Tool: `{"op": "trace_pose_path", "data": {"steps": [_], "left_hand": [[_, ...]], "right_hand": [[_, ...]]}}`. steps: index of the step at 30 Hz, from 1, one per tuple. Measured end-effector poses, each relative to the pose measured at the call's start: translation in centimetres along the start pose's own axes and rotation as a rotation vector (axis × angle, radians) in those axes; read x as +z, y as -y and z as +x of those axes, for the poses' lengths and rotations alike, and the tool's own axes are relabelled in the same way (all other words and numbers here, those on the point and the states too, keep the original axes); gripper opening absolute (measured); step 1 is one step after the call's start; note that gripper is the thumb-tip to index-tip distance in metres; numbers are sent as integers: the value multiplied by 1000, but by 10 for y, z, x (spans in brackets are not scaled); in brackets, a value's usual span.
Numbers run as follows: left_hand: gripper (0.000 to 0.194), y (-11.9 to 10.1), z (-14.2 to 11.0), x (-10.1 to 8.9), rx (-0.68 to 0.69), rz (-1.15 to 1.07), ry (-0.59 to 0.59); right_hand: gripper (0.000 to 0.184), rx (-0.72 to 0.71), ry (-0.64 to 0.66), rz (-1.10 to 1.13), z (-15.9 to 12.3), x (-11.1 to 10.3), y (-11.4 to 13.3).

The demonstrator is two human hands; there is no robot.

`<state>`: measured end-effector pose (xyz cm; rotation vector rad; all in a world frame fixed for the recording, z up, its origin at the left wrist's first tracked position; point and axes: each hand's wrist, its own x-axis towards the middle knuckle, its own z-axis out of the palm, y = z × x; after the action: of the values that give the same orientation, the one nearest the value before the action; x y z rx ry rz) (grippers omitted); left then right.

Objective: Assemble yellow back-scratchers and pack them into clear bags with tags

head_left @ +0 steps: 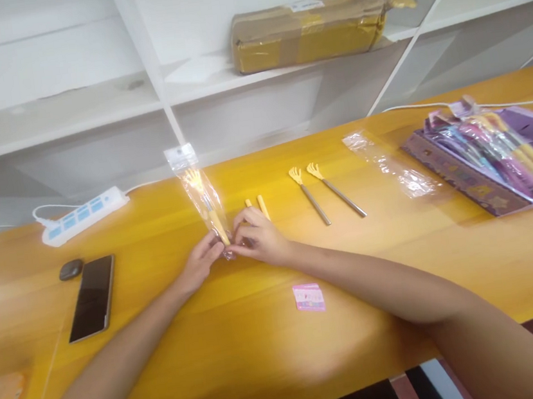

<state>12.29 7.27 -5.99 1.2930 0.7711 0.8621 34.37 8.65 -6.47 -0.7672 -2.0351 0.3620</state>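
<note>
A yellow back scratcher [215,222] lies inside a clear plastic bag [180,158], its hand-shaped head toward the far end. My left hand [200,261] is closed at the bag's near end, thumb and fingers pinching the left side. From the right, my right hand [260,238] pinches the same end, its fingers curled. Just beyond my right hand are two yellow handle pieces [263,207], partly hidden by it. Farther right lie two yellow hand-shaped scratcher heads on metal rods [315,204]. Small pink cards [309,298] rest nearer to me.
On the right, a purple box [471,181] holds several bagged items, with empty plastic bags [415,182] beside it. At left are a phone [93,298], a black earbud-like case [70,269] and a power strip [84,215]. A taped parcel [309,32] sits on the shelf behind.
</note>
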Motion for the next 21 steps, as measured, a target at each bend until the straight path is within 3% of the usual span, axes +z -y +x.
{"op": "trace_pose_path", "data": {"steps": [5,14,21], "left_hand": [[33,-4,2,3,13,104,-19],[33,0,4,0,-38,151,-20],[33,-3,2,0,-31,126,-24]], "right_hand": [[30,-3,-40,23,1,0,-1],[44,145,-126,218,2,1,-3],[49,297,-325,258,7,-6,-4]]}}
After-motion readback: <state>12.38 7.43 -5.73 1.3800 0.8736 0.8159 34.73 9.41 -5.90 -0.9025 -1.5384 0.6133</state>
